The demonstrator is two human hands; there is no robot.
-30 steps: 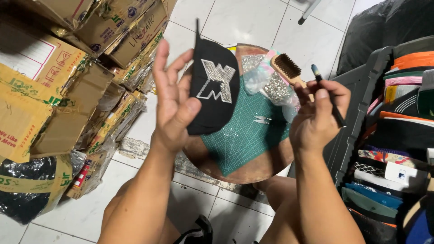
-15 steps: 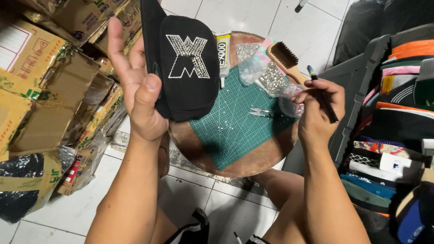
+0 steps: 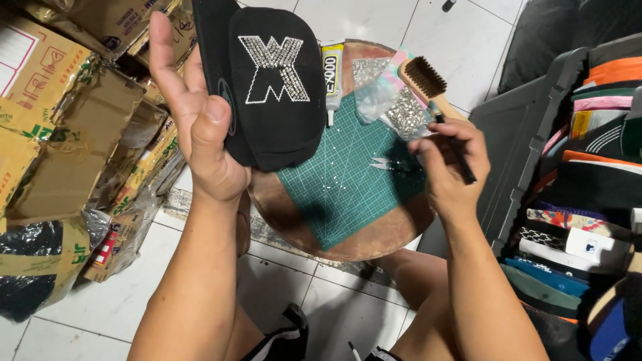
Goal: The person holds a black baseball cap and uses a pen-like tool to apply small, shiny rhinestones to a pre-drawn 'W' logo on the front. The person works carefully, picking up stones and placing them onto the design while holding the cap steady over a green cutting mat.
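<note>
- Heap of flattened cardboard boxes [image 3: 60, 120] far left of the round wooden table [image 3: 281, 207], reaching the frame edge.
- Dark crate [image 3: 535, 134] right of the table, packed with a stack of folded caps [image 3: 588, 194] in many colours.
- White tiled floor [image 3: 120, 301] under and around the table.
- Round wooden table itself at centre, between the knees.
- Green cutting mat [image 3: 348, 187] lying on the table, tilted, covering most of the top.
- Black cap [image 3: 274, 87] with a rhinestone letter on the front, held up over the table's left edge, front panel facing the camera, brim pointing away.
- Left hand [image 3: 200, 127] gripping the cap from its left side, thumb pressed on the cap's edge, other fingers spread upright behind it.
- Right hand [image 3: 448, 160] over the table's right edge, closed around a thin black pen-like tool [image 3: 455, 144], tip angled up and away.
- Wooden brush [image 3: 424, 80] with dark bristles at the table's far right rim.
- Clear bags of silver rhinestones [image 3: 391, 103] on the far side of the table, just beside the brush.
- Glue tube [image 3: 331, 77] on the far part of the table, right beside the cap.
- Small snips [image 3: 391, 164] on the mat, just left of the right hand.
</note>
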